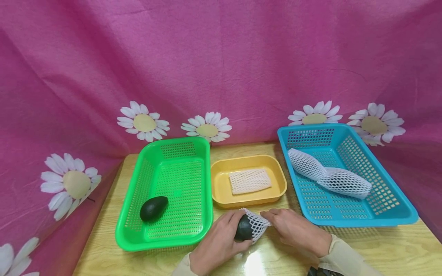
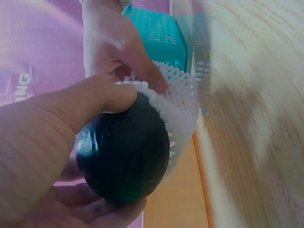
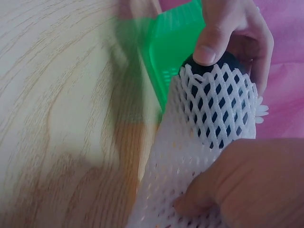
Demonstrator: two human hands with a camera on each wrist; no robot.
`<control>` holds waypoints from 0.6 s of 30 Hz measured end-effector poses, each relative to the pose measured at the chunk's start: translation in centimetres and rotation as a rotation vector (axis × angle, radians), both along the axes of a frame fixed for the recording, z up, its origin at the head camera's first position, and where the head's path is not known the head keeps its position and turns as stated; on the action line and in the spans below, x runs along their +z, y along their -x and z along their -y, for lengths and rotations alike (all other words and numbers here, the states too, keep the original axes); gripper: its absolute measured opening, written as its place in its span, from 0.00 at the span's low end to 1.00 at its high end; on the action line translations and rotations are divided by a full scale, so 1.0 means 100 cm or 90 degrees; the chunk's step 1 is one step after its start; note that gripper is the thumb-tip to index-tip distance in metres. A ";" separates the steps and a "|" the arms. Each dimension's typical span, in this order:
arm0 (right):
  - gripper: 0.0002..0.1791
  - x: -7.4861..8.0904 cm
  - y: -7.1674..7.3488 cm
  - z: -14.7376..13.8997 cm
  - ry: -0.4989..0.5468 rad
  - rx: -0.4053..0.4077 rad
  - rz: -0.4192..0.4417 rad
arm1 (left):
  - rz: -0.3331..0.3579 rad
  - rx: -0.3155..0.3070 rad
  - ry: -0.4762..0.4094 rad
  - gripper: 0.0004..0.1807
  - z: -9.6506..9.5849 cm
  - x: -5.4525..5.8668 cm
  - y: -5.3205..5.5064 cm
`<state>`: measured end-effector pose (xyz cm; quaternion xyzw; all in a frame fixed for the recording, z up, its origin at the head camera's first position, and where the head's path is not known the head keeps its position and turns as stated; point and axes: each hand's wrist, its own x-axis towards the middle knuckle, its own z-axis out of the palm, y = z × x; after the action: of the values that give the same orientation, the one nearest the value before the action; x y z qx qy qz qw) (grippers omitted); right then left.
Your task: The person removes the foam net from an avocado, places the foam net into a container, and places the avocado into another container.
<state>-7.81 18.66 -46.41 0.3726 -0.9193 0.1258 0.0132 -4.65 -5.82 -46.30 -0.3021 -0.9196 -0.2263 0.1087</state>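
Observation:
My left hand [image 1: 222, 239] grips a dark avocado [image 2: 123, 147] by its bare end, thumb on top and fingers curled beneath. A white foam net sleeve [image 3: 218, 104] covers the avocado's other end. The sleeve's empty tail runs toward my right hand [image 1: 293, 230], which pinches it between thumb and fingers. In the right wrist view, dark skin shows through the diamond mesh. Another avocado [image 1: 154, 209] lies uncovered in the green basket [image 1: 121, 230] at the left.
Between the baskets, a yellow tray [image 1: 248, 201] holds a flat foam net sleeve [image 1: 250, 181]. The blue basket [image 1: 359, 222] at the right contains two net-wrapped items [image 1: 307, 164]. A pink flowered cloth [image 1: 221, 69] hangs behind the wooden table [image 1: 100, 245].

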 end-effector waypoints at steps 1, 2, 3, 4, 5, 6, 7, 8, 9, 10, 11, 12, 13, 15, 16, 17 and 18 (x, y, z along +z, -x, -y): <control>0.29 0.000 0.000 0.000 0.001 0.000 0.001 | 0.001 0.000 0.001 0.35 0.000 0.000 0.000; 0.28 0.000 0.000 0.000 0.002 -0.001 0.001 | 0.000 0.000 0.002 0.35 0.000 0.001 -0.001; 0.28 0.000 0.000 0.000 0.004 0.000 0.000 | 0.001 0.001 0.001 0.35 0.001 0.001 -0.001; 0.27 0.000 0.000 0.000 0.005 0.000 -0.002 | 0.002 0.000 0.001 0.35 0.001 0.001 -0.001; 0.27 0.000 0.000 0.000 0.005 0.000 -0.004 | 0.003 0.001 0.002 0.35 0.001 0.001 -0.001; 0.26 0.000 0.000 0.000 0.004 0.000 -0.006 | 0.006 0.002 0.003 0.35 0.001 0.001 -0.001; 0.26 0.000 0.000 0.000 0.003 -0.001 -0.009 | 0.010 0.003 0.003 0.36 0.001 0.001 -0.001; 0.26 0.000 0.000 0.000 0.001 -0.002 -0.012 | 0.014 0.004 0.004 0.36 0.001 0.001 -0.001; 0.26 0.000 0.000 0.000 -0.001 -0.002 -0.014 | 0.018 0.005 0.004 0.36 0.001 0.001 -0.001; 0.26 0.001 0.000 0.000 -0.003 -0.004 -0.016 | 0.022 0.007 0.006 0.37 0.002 0.000 -0.002; 0.27 0.001 0.000 0.000 -0.005 -0.005 -0.018 | 0.027 0.008 0.008 0.37 0.002 0.000 -0.002; 0.27 0.001 0.000 0.000 -0.007 -0.006 -0.021 | 0.032 0.009 0.009 0.37 0.002 -0.001 -0.003; 0.27 0.001 0.000 0.000 -0.007 -0.007 -0.024 | 0.036 0.010 0.010 0.37 0.003 -0.001 -0.003; 0.26 0.001 0.001 0.000 -0.006 -0.007 -0.029 | 0.044 0.011 0.011 0.37 0.003 -0.002 -0.004; 0.25 0.001 0.001 0.001 -0.004 -0.008 -0.031 | 0.048 0.013 0.011 0.36 0.004 -0.003 -0.005; 0.25 0.001 0.002 0.001 -0.002 -0.007 -0.032 | 0.052 0.013 0.010 0.36 0.004 -0.003 -0.005; 0.25 0.001 0.002 0.002 -0.001 -0.006 -0.035 | 0.055 0.014 0.009 0.36 0.005 -0.003 -0.005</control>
<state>-8.04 18.51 -46.30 0.3716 -0.9204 0.1151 0.0388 -4.14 -6.29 -46.61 -0.2829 -0.9282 -0.2315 0.0695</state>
